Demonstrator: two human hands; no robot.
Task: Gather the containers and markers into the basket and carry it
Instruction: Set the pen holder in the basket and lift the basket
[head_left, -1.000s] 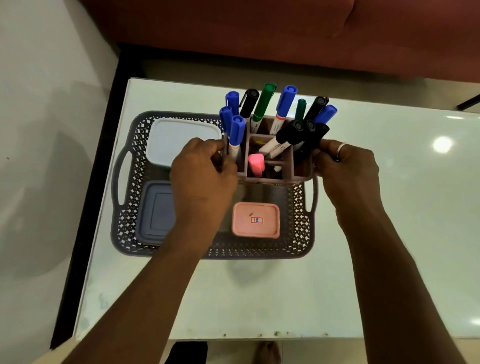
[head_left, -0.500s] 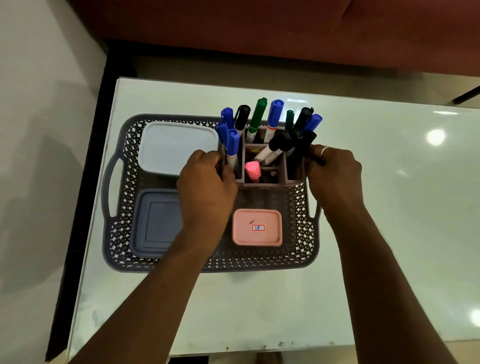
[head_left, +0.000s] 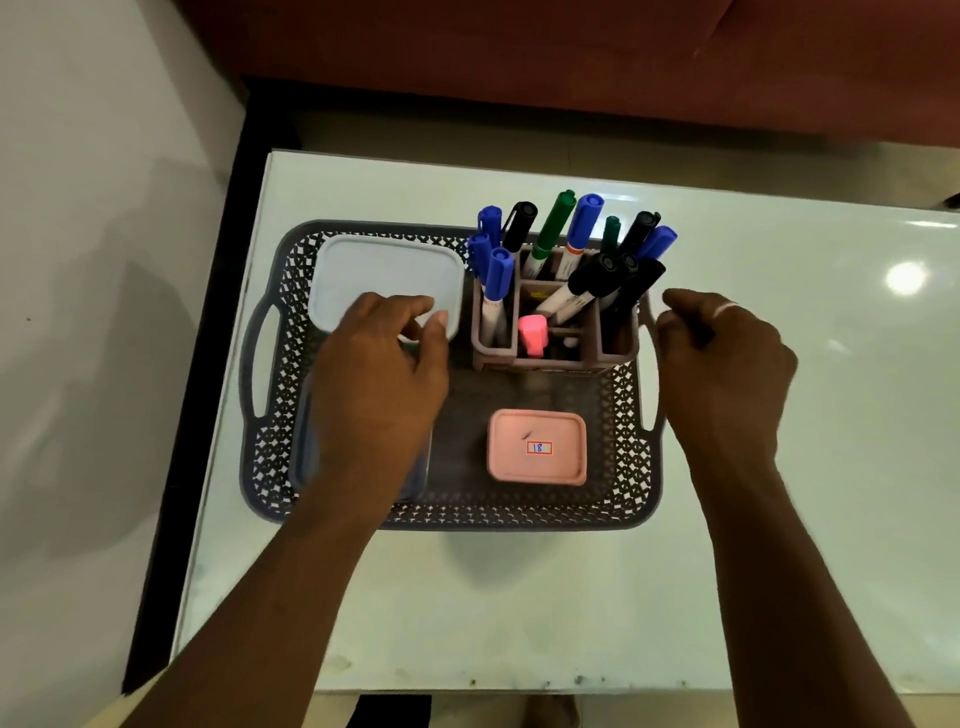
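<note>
A grey perforated basket (head_left: 519, 512) lies on the white table. In its far right corner stands a mauve marker holder (head_left: 613, 351) with several blue, black and green markers (head_left: 582, 228) and a pink highlighter. A pale blue lidded container (head_left: 384, 270) fills the far left corner. A dark blue container (head_left: 304, 457) lies near left, mostly under my left hand (head_left: 379, 384). A small pink container (head_left: 537, 447) sits near the front. My left hand hovers with fingers apart and holds nothing. My right hand (head_left: 722, 369), loosely curled and empty, hangs beside the basket's right handle (head_left: 652, 415).
The white table (head_left: 519, 613) has a black frame along its left edge. A dark red sofa (head_left: 571, 67) stands beyond the far edge. Pale floor lies to the left. A ceiling light reflects on the table at the right.
Both hands have let go of the marker holder, which now stands in the basket. My left hand drew back left over the containers; my right hand moved out past the basket's right side.
</note>
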